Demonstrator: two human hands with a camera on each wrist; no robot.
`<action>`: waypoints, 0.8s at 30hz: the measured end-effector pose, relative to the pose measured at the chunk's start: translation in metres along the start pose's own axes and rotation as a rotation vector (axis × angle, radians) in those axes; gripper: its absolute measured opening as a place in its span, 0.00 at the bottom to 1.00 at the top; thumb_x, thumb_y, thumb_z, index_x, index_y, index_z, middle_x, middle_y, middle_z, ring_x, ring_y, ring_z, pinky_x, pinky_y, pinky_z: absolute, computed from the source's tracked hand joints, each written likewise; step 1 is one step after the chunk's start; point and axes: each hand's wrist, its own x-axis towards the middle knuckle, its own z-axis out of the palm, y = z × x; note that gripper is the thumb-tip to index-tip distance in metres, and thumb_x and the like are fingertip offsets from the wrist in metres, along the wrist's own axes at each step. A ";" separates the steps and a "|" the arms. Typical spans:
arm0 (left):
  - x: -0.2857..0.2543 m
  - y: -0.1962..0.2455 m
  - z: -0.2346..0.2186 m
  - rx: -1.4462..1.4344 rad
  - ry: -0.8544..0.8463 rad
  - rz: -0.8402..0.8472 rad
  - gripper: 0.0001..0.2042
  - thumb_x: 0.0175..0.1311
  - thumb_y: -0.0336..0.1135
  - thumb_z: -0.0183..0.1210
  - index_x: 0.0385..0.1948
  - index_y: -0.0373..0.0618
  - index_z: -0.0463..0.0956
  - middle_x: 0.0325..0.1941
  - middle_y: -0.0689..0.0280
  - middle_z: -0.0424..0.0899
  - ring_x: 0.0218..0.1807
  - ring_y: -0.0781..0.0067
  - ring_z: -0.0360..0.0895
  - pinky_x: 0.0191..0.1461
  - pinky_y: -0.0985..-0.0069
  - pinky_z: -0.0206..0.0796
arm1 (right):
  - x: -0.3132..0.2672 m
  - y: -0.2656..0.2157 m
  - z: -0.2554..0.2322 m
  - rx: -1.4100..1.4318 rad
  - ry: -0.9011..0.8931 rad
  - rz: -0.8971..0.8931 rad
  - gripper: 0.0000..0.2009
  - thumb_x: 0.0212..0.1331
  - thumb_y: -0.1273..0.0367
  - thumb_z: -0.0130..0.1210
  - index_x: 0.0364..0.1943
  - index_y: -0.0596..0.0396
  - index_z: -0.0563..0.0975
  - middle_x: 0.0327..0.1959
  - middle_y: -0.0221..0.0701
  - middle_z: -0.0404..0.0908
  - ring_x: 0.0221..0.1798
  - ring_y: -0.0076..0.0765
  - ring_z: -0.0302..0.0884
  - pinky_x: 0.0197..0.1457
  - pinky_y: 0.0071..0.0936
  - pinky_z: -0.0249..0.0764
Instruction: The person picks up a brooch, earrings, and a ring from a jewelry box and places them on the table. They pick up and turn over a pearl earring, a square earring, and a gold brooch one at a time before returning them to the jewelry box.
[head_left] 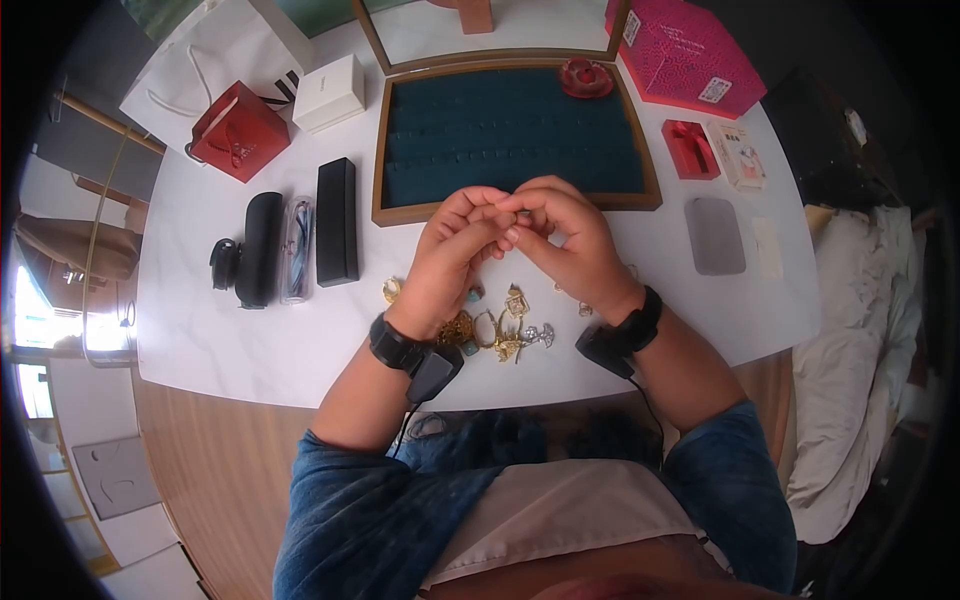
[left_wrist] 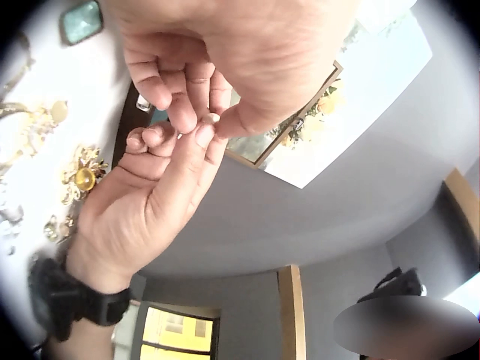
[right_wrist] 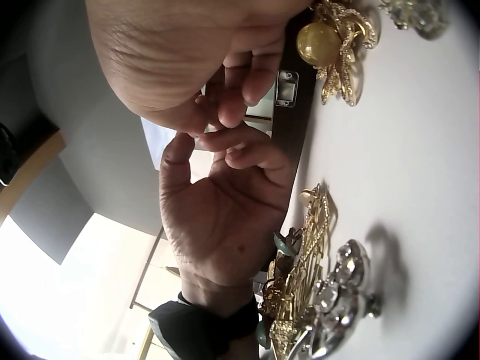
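Observation:
Both hands meet over the front edge of a wood-framed case (head_left: pixel 395 215) with a dark teal lining. The left hand (head_left: pixel 452 262) and the right hand (head_left: pixel 578 245) have their thumbs and forefingers pinched together at the tips. Between them, a tiny pale piece (left_wrist: pixel 211 118) shows in the left wrist view; fingers hide most of it. Below the hands on the white table lie a gold chain pile (head_left: pixel 456 328), a silver brooch (head_left: pixel 540 335), a gold brooch with a yellow bead (right_wrist: pixel 319 43) and a green-blue stone (left_wrist: pixel 82 22).
A red flower-shaped piece (head_left: pixel 585 78) sits in the case's back right corner. Left stand a long black box (head_left: pixel 337 220), a glasses case (head_left: pixel 260 248), a white box (head_left: pixel 330 95) and a red bag (head_left: pixel 240 132). Right are a pink box (head_left: pixel 690 55) and a grey pad (head_left: pixel 715 236).

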 end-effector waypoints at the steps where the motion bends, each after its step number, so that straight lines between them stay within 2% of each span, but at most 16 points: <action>1: 0.000 -0.001 -0.001 0.004 0.005 0.000 0.09 0.79 0.29 0.54 0.54 0.40 0.75 0.47 0.63 0.86 0.44 0.81 0.81 0.51 0.83 0.71 | 0.000 0.001 0.000 0.010 -0.004 0.001 0.12 0.65 0.80 0.63 0.51 0.56 0.82 0.49 0.28 0.79 0.43 0.19 0.78 0.43 0.18 0.76; 5: 0.002 -0.006 -0.006 -0.031 -0.004 0.005 0.11 0.77 0.29 0.59 0.56 0.40 0.76 0.45 0.66 0.88 0.43 0.84 0.83 0.47 0.85 0.72 | -0.001 0.000 0.000 0.004 -0.016 0.028 0.13 0.65 0.79 0.63 0.52 0.56 0.81 0.49 0.29 0.79 0.42 0.19 0.78 0.42 0.18 0.75; 17: 0.002 -0.003 -0.002 -0.017 0.023 -0.009 0.11 0.80 0.33 0.57 0.56 0.40 0.77 0.44 0.67 0.87 0.42 0.84 0.81 0.48 0.85 0.72 | -0.002 -0.001 0.000 0.004 0.015 0.024 0.14 0.65 0.79 0.63 0.54 0.59 0.81 0.50 0.31 0.78 0.42 0.19 0.79 0.44 0.17 0.76; 20: 0.001 -0.002 -0.002 0.002 0.008 -0.010 0.10 0.82 0.33 0.53 0.55 0.39 0.75 0.47 0.64 0.87 0.43 0.82 0.81 0.49 0.83 0.71 | -0.002 0.001 -0.001 -0.007 0.014 0.015 0.14 0.65 0.79 0.63 0.54 0.59 0.81 0.50 0.31 0.78 0.42 0.18 0.79 0.43 0.17 0.76; 24: 0.001 -0.002 -0.002 -0.006 0.005 -0.007 0.10 0.80 0.32 0.56 0.55 0.39 0.76 0.46 0.65 0.87 0.43 0.83 0.81 0.49 0.84 0.72 | -0.001 0.001 -0.001 -0.013 0.014 0.013 0.13 0.65 0.80 0.63 0.53 0.58 0.81 0.49 0.30 0.78 0.40 0.17 0.79 0.42 0.17 0.76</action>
